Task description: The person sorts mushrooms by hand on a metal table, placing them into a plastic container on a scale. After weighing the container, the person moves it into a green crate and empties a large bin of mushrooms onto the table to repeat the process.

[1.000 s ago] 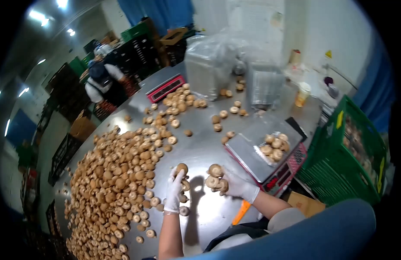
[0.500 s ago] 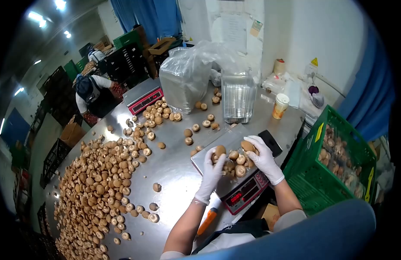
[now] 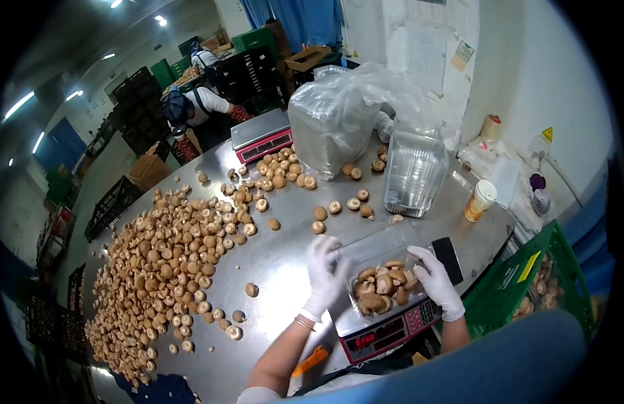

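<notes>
A clear plastic clamshell box (image 3: 381,246) lies with its lid raised on a red-fronted scale (image 3: 392,330), and brown mushrooms (image 3: 386,286) fill its tray. To the left of the tray is my left hand (image 3: 323,279), white-gloved, its fingers apart and slightly blurred by the lid's edge. My right hand (image 3: 438,283), gloved too, is at the right side of the box, fingers spread, with the tips near the rim. Neither hand shows a mushroom in it. Red digits glow on the scale's display.
A big heap of mushrooms (image 3: 163,269) covers the left of the steel table (image 3: 278,249). Stacked clear boxes (image 3: 416,172), a plastic bag (image 3: 332,124), a second scale (image 3: 261,135) and a paper cup (image 3: 480,200) stand behind. A green crate (image 3: 507,286) is at right; a person (image 3: 197,111) works beyond.
Both hands have come off the mushrooms and opened, the left moving to the box's left side. The mushrooms now lie together in the tray. The camera view has shifted.
</notes>
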{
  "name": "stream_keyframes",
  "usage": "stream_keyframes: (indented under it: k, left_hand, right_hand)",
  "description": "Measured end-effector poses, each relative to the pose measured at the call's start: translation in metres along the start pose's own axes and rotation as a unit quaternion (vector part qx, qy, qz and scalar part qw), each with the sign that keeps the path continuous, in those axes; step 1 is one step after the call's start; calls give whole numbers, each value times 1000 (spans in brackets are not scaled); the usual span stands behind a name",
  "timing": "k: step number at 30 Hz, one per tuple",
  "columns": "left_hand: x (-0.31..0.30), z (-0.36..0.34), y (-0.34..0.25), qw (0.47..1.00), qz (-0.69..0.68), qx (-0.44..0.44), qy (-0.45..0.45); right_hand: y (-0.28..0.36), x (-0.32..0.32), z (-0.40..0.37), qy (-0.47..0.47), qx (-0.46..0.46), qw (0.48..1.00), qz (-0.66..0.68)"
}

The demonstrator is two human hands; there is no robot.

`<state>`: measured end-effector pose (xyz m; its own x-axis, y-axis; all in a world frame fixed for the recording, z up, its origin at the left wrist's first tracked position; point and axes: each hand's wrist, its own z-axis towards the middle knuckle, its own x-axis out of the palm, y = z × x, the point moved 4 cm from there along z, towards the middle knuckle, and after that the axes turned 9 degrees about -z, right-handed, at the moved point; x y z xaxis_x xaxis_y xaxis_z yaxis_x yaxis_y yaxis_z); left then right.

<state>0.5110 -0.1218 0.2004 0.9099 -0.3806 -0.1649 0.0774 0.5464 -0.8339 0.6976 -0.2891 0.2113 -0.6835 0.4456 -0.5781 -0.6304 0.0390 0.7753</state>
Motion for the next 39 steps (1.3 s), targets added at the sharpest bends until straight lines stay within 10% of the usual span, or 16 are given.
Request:
stream_keyframes:
  k: [10, 20, 24, 29, 31, 34, 39]
  left_hand:
    - [-33, 67, 197, 942, 268, -148, 136]
    - [58, 126, 220, 884, 353, -149, 268]
    - [69, 119, 241, 826, 433, -160, 323]
    - [36, 120, 258, 950, 229, -123, 171]
    - [21, 126, 242, 977, 166, -75, 113]
    - [-1, 136, 190, 950, -163, -263, 49]
    - [-35, 85, 100, 896, -291, -324, 89]
  right_hand:
    - [-8, 9, 135, 155, -47, 985, -65]
    - [-114, 128, 267, 379, 121, 812, -427]
    - [-160, 150, 259, 364, 72, 826, -425]
    - [-118, 108, 250, 356, 136, 887, -261]
    - [-99, 90, 238, 333, 209, 905, 161]
    - [-59, 49, 202, 253, 261, 882, 299]
    - [-36, 9, 139, 258, 80, 954, 130]
